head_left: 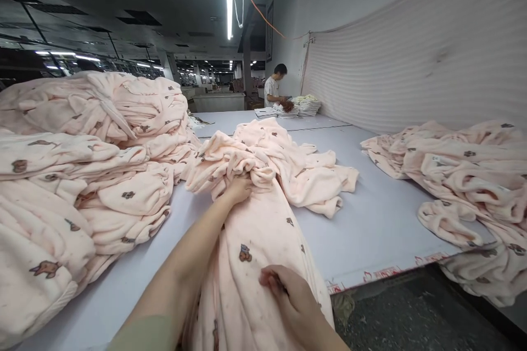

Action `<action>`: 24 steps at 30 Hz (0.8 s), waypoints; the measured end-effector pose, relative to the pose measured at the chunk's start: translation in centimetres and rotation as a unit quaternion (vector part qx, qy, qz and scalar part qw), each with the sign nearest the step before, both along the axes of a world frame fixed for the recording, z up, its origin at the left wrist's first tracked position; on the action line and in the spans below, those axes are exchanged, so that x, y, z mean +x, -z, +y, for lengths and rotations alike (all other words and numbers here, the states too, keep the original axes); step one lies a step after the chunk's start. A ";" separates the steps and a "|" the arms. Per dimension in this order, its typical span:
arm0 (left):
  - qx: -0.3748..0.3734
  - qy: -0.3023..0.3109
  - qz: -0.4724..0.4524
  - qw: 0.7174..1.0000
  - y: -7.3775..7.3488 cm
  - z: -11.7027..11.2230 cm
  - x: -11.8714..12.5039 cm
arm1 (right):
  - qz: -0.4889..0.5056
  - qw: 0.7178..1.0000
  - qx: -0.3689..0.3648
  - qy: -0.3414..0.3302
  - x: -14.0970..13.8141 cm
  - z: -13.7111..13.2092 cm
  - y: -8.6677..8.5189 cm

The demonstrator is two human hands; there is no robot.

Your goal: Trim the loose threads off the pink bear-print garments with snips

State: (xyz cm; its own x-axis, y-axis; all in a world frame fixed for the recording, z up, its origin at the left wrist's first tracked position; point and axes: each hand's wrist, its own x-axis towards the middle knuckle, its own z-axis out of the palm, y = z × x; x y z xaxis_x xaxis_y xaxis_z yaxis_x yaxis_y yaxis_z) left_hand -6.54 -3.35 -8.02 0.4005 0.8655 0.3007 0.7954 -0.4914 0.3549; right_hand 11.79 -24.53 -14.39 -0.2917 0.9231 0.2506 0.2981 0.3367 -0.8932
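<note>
A pale pink fleece garment with small bear prints [263, 230] lies stretched from the table's near edge toward a bunched heap in the middle. My left hand [239, 187] reaches forward and grips the bunched fabric at the far end, fingers closed into the cloth. Close to me, my right hand [288, 296] pinches the same garment near the table's edge, fingers closed on the fleece.
A tall stack of the same pink garments [82, 175] fills the left of the grey table [370, 219]. Another pile [465, 175] lies at the right, partly hanging over the edge. A person in a white shirt [274, 85] stands at the far end by stacked cloth.
</note>
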 end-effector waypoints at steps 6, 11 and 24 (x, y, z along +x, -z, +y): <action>-0.101 -0.027 -0.025 0.994 5.0 -11.7 -3.7 | 0.040 0.999 -0.010 0.019 -2.7 2.6 2.1; -0.133 -0.058 -0.073 0.987 7.5 -12.8 -4.0 | 0.056 0.997 -0.022 0.057 -1.5 0.5 1.1; 0.079 -0.051 -0.237 0.967 9.9 -33.1 -0.2 | 0.021 0.989 -0.109 0.098 0.5 -11.1 2.9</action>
